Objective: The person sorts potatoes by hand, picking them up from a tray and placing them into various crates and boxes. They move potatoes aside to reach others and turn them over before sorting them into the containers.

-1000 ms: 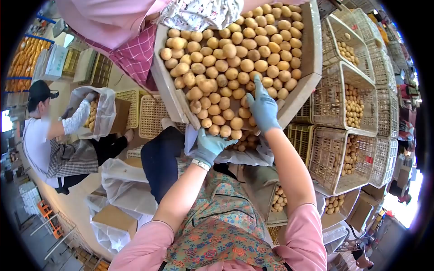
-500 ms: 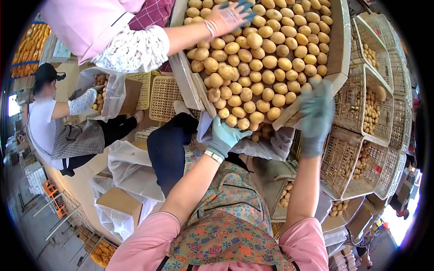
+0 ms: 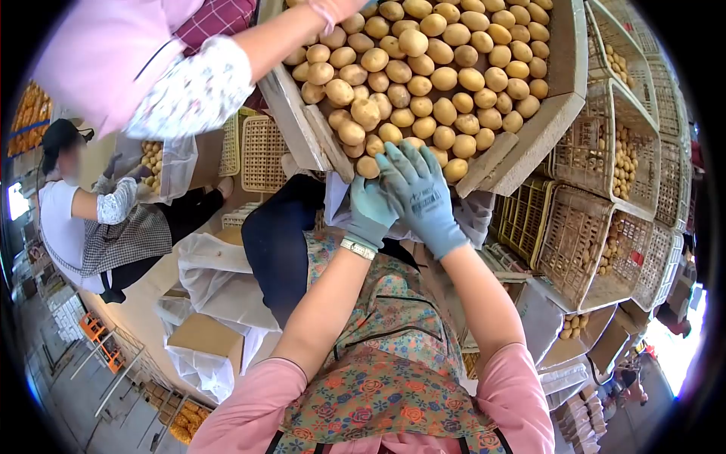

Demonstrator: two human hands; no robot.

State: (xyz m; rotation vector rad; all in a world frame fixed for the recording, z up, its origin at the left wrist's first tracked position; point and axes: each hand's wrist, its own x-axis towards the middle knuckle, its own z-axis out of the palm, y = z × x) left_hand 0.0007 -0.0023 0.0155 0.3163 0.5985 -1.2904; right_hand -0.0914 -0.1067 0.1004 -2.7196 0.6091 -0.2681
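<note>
Many round yellow-brown potatoes lie spread over a wooden sorting tray, whose near side narrows to a gap between two boards. Both my hands wear light blue-grey gloves and meet at this gap. My left hand is beside the gap's left side, its fingers partly hidden behind the other hand. Palm down, my right hand has its fingers stretched out over the nearest potatoes and overlaps the left one. Under the hands, a plastic-lined box is mostly covered from view.
A co-worker's arm reaches over the tray from the upper left. Another person handles a lined box of potatoes at the left. Stacked plastic crates with potatoes stand at the right. Lined cartons sit at the lower left.
My right hand has come from the tray's right edge to the gap, beside my left hand. The co-worker's hand has moved up, mostly out of frame. The view has shifted slightly.
</note>
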